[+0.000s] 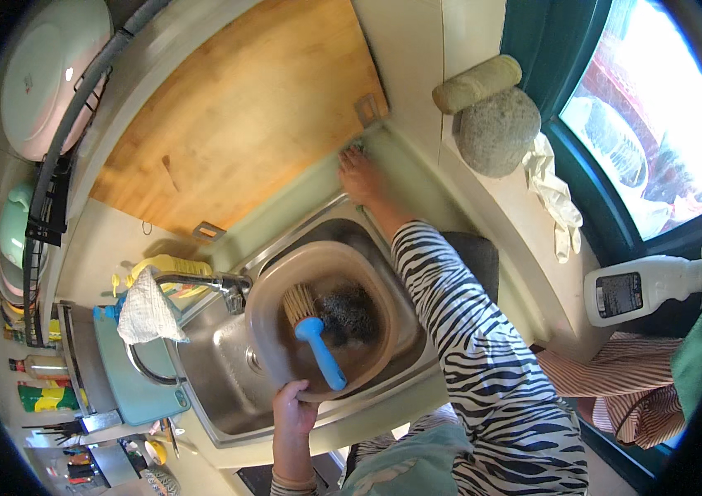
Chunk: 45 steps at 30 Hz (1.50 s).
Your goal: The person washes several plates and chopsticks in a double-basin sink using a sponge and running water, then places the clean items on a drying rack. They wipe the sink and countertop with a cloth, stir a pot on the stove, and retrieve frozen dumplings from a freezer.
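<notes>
My left hand (296, 410) grips the near rim of a brown plastic basin (264, 347), its thumb over the edge. The basin sits in the right bowl of a stainless steel double sink (221, 397). In it lie a blue-handled brush (320, 353), bristles pointing away, and a dark wiry clump (348, 313), perhaps a scouring pad or a second brush head, in murky liquid. My right hand (358, 177) reaches past the sink to the counter near the large wooden cutting board (252, 111). Something small and greenish shows at its fingertips; its fingers' hold on it cannot be made out.
A faucet (227, 285) with a white cloth (149, 310) draped over its spout stands left of the basin. On the right ledge are a stone-like cylinder (500, 133), white gloves (552, 192) and a white bottle (648, 290). A dish rack (47, 204) is at far left.
</notes>
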Available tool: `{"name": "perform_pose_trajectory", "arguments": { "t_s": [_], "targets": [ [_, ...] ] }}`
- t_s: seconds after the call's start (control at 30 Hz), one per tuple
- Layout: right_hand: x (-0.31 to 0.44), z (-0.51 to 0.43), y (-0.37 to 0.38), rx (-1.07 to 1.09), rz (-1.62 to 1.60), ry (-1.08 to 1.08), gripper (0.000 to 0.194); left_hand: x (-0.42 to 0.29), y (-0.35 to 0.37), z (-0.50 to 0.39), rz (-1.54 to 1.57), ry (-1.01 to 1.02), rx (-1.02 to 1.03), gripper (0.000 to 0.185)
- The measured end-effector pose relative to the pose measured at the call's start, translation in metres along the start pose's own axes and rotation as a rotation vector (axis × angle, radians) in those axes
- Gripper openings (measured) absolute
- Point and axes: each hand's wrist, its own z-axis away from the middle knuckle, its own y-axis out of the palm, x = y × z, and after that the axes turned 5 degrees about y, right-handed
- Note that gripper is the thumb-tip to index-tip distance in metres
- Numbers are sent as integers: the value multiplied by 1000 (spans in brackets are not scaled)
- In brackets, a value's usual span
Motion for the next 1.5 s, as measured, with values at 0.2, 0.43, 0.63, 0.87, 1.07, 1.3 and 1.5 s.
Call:
{"name": "perform_pose_trajectory", "arguments": {
  "t_s": [0.2,0.43,0.63,0.87,1.07,1.3,1.5],
  "targets": [
    [-51,-3,-55,157,369,63,29,2,8,9,-11,-41,-42,25],
    [-43,16,-73,38,444,-8,20,17,-15,2,97,-62,-31,34],
    [-55,-24,-59,107,550,-79,23,16,11,5,111,-94,-28,31],
    [-44,-3,-84,284,552,-87,18,31,-8,3,166,-123,-16,28],
    [-52,-28,-71,303,627,-45,15,20,12,8,168,-130,-11,35],
    [-60,5,-80,140,513,-166,17,30,-7,9,152,-125,-39,50],
    [-45,-21,-30,-226,476,-11,22,31,-13,13,143,-132,-14,53]
  ]
}}
